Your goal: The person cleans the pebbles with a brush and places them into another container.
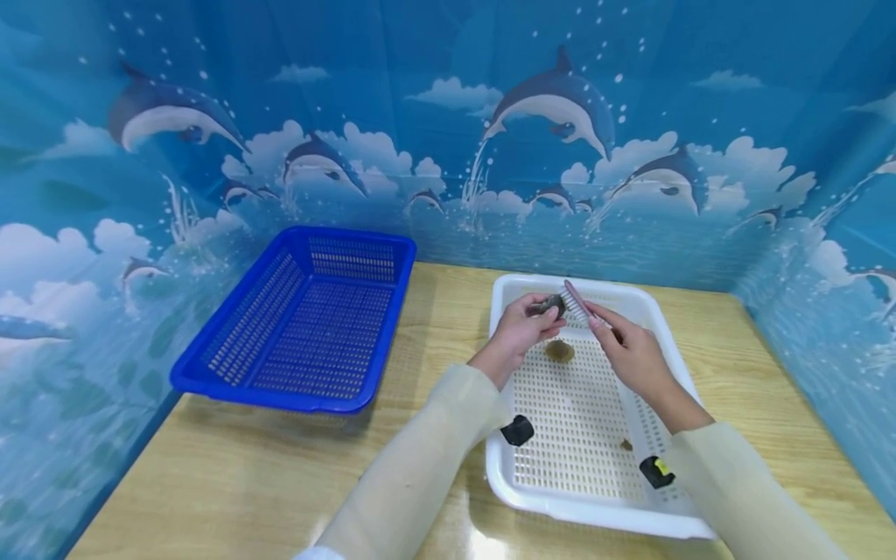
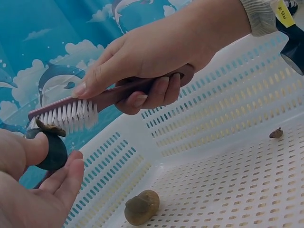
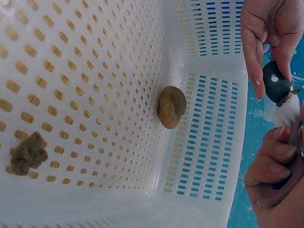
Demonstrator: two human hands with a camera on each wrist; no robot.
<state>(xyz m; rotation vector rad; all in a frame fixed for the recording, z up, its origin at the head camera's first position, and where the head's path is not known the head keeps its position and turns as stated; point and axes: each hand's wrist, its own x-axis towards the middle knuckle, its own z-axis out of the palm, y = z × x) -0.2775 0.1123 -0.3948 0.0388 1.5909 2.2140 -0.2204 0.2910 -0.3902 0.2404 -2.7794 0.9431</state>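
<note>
My left hand (image 1: 516, 333) holds a dark, glossy, rounded thing (image 3: 276, 81) with a brown, ragged edge, like a shell, between thumb and fingers. In my right hand (image 1: 635, 354) is a scrubbing brush (image 2: 90, 105) with a mauve handle and white bristles, its handle gripped by curled fingers. The bristles lie right at the brown edge in the left wrist view. Both hands are over the far part of a white perforated basket (image 1: 504, 474). Below them a brownish rounded lump (image 3: 172, 107), shell-like in outline, rests on the basket floor. A small brown crumbly piece (image 3: 29, 154) lies nearer the front.
To the left, a blue perforated basket (image 1: 294, 400) stands on the wooden table (image 1: 231, 482). Behind and beside the table hangs a dolphin-patterned curtain (image 1: 448, 140). Black wrist devices, one with a yellow label (image 1: 661, 467), show near both sleeves.
</note>
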